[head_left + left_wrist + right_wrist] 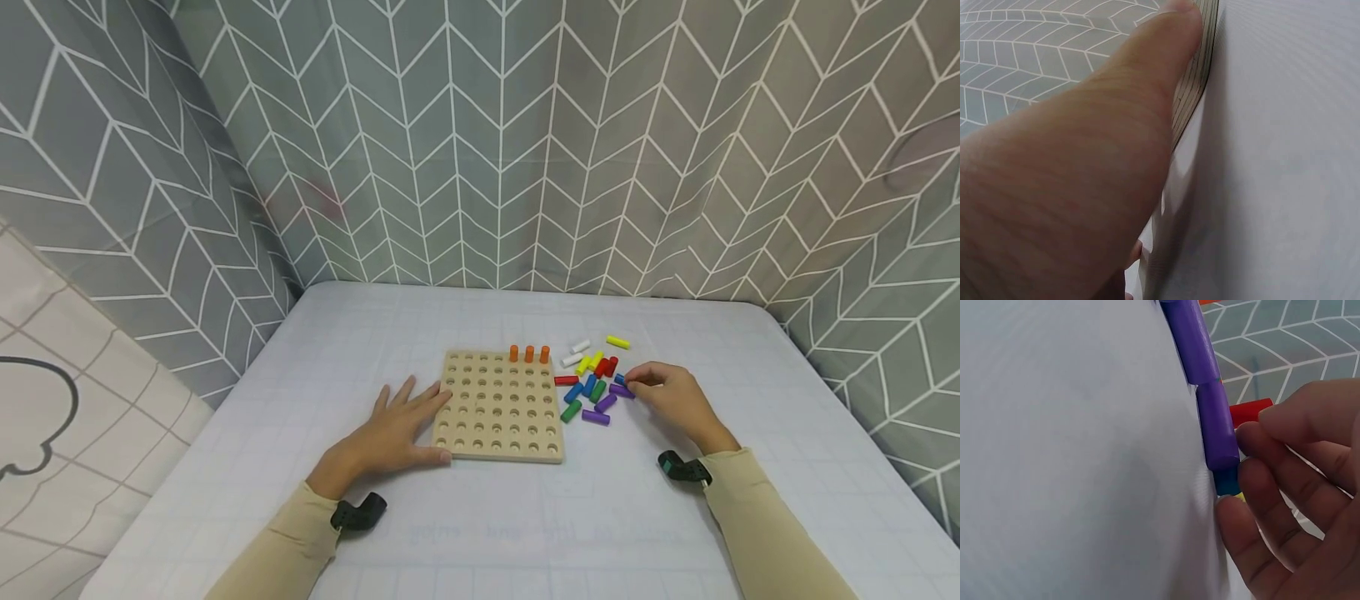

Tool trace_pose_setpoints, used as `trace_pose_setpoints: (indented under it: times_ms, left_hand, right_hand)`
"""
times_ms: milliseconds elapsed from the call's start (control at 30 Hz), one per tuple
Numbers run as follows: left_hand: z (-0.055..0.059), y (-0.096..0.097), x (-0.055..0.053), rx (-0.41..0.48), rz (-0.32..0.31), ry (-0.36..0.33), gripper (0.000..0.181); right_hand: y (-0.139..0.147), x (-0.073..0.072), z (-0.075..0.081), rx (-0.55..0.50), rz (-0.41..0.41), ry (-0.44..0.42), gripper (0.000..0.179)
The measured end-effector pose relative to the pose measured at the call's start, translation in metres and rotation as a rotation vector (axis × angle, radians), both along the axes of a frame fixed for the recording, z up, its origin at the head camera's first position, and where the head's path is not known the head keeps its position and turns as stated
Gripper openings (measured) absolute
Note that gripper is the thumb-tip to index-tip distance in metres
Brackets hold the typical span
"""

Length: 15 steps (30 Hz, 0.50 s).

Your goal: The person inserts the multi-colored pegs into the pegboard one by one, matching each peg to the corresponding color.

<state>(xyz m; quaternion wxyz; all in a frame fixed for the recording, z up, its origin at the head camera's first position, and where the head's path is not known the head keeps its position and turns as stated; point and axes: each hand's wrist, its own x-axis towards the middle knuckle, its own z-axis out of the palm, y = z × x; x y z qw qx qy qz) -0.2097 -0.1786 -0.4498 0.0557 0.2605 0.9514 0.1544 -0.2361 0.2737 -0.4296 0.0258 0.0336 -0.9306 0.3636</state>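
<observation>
A square wooden peg board (498, 457) with rows of holes lies flat on the table. Across its left edge spread the straight fingers of my left hand (397, 429), thumb at the near left corner. Three orange pegs (529, 354) stand in the far row at the right. Beside the board, my right hand (677, 401) bends its fingers at the edge of loose pegs. Its fingertips are right by a purple peg (1217, 425) and a blue peg (1227, 482). A red peg (1249, 412) appears beside the thumb tip; whether the fingers pinch a peg, I cannot tell.
Loose white (572, 360), yellow (618, 342), red (566, 380), blue (573, 392), green (572, 411) and purple (596, 417) pegs lie scattered right of the board. Patterned curtains (487, 167) hang behind the table. Each wrist wears a black strap.
</observation>
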Motion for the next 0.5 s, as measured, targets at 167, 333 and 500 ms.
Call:
trace_pose_setpoints:
  times_ms: [167, 333, 500]
  left_hand:
    - [-0.0003, -0.0002, -0.0007, -0.003, -0.001, 0.001, 0.108]
    - [-0.0001, -0.0005, -0.0017, 0.001, -0.006, 0.007, 0.107]
    - [-0.0013, -0.0009, -0.0018, 0.002, -0.007, 0.005, 0.108]
  right_hand:
    - [-0.0051, 0.0004, 0.0015, 0.06, 0.023, 0.004, 0.017]
    - [-0.0078, -0.0028, -0.0005, 0.105, 0.077, 0.005, 0.016]
    - [-0.0095, -0.0044, -0.0027, 0.191, 0.154, 0.013, 0.019]
